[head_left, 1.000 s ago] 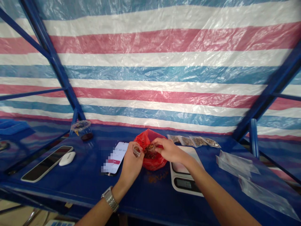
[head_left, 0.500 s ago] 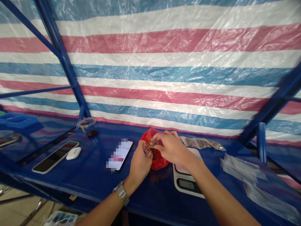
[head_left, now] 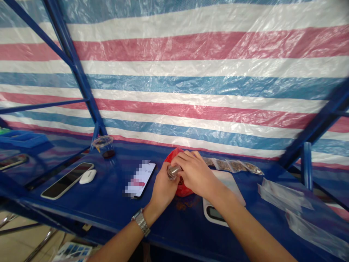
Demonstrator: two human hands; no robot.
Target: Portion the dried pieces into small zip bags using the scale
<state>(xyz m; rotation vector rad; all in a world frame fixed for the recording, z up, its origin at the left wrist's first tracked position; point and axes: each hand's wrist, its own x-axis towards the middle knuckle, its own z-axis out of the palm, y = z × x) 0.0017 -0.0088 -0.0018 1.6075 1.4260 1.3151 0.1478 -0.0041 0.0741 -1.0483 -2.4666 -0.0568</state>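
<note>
Between the fingers, a clear vial (glinting)

A red, white and blue striped tarpaulin stretches behind blue metal poles.

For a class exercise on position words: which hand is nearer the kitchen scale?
The right hand is nearer, just beside the kitchen scale with its forearm crossing it; the left hand is farther off, beyond the right hand.
</note>
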